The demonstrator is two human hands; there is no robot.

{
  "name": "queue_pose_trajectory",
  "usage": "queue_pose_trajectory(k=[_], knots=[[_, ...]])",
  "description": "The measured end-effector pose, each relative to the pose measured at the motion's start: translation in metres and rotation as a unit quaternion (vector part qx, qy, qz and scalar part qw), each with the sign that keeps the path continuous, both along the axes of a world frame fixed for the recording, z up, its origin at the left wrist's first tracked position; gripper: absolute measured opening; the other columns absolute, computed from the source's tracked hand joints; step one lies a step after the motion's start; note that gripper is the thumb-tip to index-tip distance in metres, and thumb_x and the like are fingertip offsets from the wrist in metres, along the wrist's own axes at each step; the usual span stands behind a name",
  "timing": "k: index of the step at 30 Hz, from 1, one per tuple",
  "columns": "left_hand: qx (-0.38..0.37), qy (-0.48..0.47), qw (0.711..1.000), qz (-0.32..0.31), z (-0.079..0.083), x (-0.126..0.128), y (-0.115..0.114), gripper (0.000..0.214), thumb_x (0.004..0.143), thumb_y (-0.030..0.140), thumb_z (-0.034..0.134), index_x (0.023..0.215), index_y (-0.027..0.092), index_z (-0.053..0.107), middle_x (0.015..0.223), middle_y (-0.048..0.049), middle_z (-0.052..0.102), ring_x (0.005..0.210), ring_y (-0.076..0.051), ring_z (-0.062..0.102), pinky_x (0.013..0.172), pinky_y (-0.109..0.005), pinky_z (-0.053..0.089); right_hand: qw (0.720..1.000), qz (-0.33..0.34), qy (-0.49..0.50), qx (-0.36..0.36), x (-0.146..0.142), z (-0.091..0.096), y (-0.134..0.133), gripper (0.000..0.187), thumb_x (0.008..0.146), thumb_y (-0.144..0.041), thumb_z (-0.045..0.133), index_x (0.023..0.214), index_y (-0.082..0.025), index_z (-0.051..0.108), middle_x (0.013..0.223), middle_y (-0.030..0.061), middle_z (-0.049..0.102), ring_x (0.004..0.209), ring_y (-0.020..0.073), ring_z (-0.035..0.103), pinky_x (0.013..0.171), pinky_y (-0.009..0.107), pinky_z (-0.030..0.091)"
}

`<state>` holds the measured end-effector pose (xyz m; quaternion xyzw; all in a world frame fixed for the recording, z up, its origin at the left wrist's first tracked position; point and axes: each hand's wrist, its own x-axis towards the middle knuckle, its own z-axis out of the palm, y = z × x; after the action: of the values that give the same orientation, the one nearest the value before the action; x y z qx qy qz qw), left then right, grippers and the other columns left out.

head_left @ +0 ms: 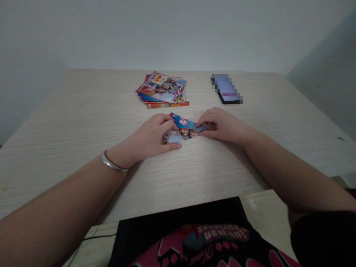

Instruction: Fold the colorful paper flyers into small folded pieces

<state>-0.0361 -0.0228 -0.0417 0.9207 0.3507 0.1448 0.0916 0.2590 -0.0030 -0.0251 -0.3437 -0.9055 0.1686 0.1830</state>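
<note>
A folded printed leaflet (185,127), blue with white characters along the back and a photo of faces in front, lies on the table before me. My left hand (155,137) grips its left end, with curled fingers on top and the thumb along the near edge. At the right end, my right hand (219,124) pinches the narrow tip between fingers and thumb. Part of the leaflet is hidden under the fingers of both hands. A silver bangle (112,163) circles my left wrist.
Behind the hands, a loose stack of colourful leaflets (164,89) lies fanned out on the pale wooden table (97,107). A phone (226,89), partly blurred, rests at the back right. The table's far edge meets a wall (178,33).
</note>
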Motion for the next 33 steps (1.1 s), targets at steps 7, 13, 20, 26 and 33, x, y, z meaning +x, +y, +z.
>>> queue_pose_trajectory(k=[7, 13, 20, 26, 33], knots=[[0.041, 0.052, 0.998, 0.001, 0.014, 0.006, -0.005, 0.044, 0.099, 0.045, 0.056, 0.128, 0.014, 0.068, 0.134, -0.0177, 0.064, 0.121, -0.034, 0.063, 0.105, -0.050, 0.053, 0.996, 0.044, -0.036, 0.071, 0.004, -0.001, 0.000, 0.021, 0.090, -0.035, 0.073, 0.104, -0.021, 0.081, 0.107, 0.0093, 0.076, 0.100, 0.0247, 0.066, 0.092, 0.039, 0.049], [0.091, 0.085, 0.992, -0.011, 0.018, 0.011, -0.007, 0.041, 0.100, 0.045, 0.056, 0.119, 0.011, 0.070, 0.129, -0.0193, 0.066, 0.118, -0.034, 0.064, 0.102, -0.047, 0.054, 0.986, 0.052, -0.088, 0.129, -0.002, 0.007, -0.007, 0.022, 0.095, -0.029, 0.062, 0.100, -0.019, 0.080, 0.102, 0.0093, 0.078, 0.093, 0.0235, 0.068, 0.084, 0.036, 0.050], [0.145, 0.174, 0.974, 0.006, 0.034, 0.025, -0.016, 0.035, 0.101, 0.042, 0.053, 0.107, 0.013, 0.073, 0.108, -0.0151, 0.071, 0.103, -0.034, 0.066, 0.093, -0.047, 0.055, 0.981, 0.050, -0.110, 0.148, -0.008, 0.015, -0.015, 0.023, 0.094, -0.029, 0.059, 0.100, -0.017, 0.077, 0.099, 0.0105, 0.077, 0.090, 0.0242, 0.067, 0.082, 0.036, 0.050], [0.096, 0.147, 0.984, 0.025, 0.037, 0.029, -0.018, 0.042, 0.101, 0.045, 0.052, 0.120, 0.012, 0.070, 0.118, -0.0183, 0.068, 0.107, -0.033, 0.066, 0.092, -0.046, 0.057, 0.982, 0.060, -0.115, 0.140, -0.018, 0.012, -0.016, 0.022, 0.096, -0.020, 0.055, 0.101, -0.017, 0.076, 0.099, 0.0102, 0.077, 0.093, 0.0231, 0.066, 0.085, 0.035, 0.049], [0.144, 0.169, 0.975, 0.032, 0.044, 0.035, -0.023, 0.034, 0.103, 0.034, 0.047, 0.107, 0.013, 0.074, 0.108, -0.0160, 0.074, 0.096, -0.031, 0.070, 0.079, -0.043, 0.057, 0.977, -0.038, -0.171, 0.126, -0.032, 0.023, -0.026, 0.022, 0.095, -0.019, 0.052, 0.102, -0.015, 0.073, 0.099, 0.0140, 0.077, 0.090, 0.0254, 0.067, 0.077, 0.035, 0.046]])
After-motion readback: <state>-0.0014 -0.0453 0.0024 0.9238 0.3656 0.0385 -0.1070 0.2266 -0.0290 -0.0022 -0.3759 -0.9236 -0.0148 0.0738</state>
